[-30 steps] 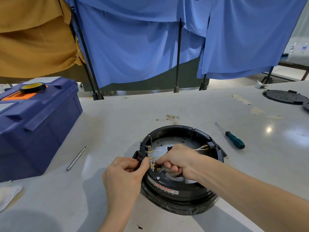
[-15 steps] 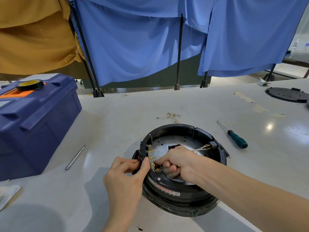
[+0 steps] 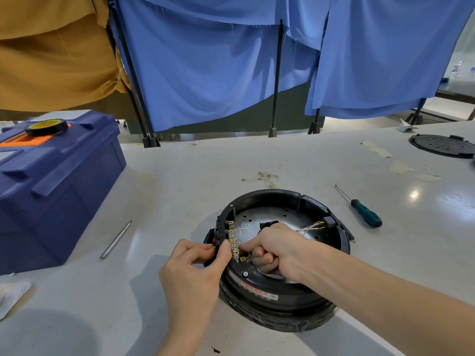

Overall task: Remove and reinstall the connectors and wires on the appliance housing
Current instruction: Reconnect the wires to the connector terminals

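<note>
A round black appliance housing [image 3: 312,299] lies open side up on the grey table, its metal plate showing inside. A black terminal block [image 3: 221,228] with a row of brass connectors [image 3: 232,237] sits on its left rim. My left hand [image 3: 191,274] grips that block from outside, thumb over the rim. My right hand [image 3: 273,249] is curled inside the housing and pinches a thin white wire with a brass connector [image 3: 243,258] next to the row. More white wires [image 3: 312,227] with brass ends lie at the housing's right side.
A blue toolbox [image 3: 54,191] with a tape roll [image 3: 46,127] on top stands at the left. A metal rod [image 3: 115,240] lies beside it. A green-handled screwdriver [image 3: 365,214] lies right of the housing, loose wires [image 3: 267,177] behind it, a black round cover [image 3: 440,146] far right.
Both hands stay at the terminal block with barely any movement. The view has shifted slightly; the housing has not moved.
</note>
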`<state>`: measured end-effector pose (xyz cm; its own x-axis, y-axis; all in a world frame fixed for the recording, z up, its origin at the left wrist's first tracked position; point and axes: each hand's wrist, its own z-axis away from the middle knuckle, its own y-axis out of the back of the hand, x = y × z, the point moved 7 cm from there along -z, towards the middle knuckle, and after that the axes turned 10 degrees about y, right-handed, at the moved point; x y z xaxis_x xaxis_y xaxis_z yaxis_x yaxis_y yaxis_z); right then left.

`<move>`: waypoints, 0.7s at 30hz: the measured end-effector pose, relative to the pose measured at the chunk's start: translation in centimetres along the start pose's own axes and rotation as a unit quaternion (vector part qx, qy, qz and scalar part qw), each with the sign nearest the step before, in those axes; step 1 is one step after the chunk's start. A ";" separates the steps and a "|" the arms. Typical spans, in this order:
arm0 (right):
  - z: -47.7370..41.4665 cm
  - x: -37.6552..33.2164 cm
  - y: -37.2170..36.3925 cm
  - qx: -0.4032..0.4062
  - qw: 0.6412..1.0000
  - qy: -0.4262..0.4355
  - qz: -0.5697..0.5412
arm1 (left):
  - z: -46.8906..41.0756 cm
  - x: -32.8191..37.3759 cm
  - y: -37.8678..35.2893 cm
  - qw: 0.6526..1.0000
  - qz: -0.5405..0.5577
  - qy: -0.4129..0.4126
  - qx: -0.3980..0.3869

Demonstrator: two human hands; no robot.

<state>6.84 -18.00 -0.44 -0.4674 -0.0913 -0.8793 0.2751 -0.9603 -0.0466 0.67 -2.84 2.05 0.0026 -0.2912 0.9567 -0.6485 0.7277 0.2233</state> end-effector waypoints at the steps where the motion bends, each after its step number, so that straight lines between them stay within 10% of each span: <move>1: 0.0 0.0 0.0 0.004 1.000 0.004 0.005 | 0.0 0.0 0.0 1.000 0.000 0.000 0.000; 21: -0.5 -0.3 -0.3 0.033 0.998 0.008 0.058 | 0.1 0.0 -0.1 1.000 -0.010 -0.016 -0.018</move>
<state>7.32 -17.55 -0.36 -0.4216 -0.1982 -0.8848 0.2702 -0.9590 0.0860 0.68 -3.00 2.03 -0.0089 -0.3251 0.9456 -0.6213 0.7428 0.2496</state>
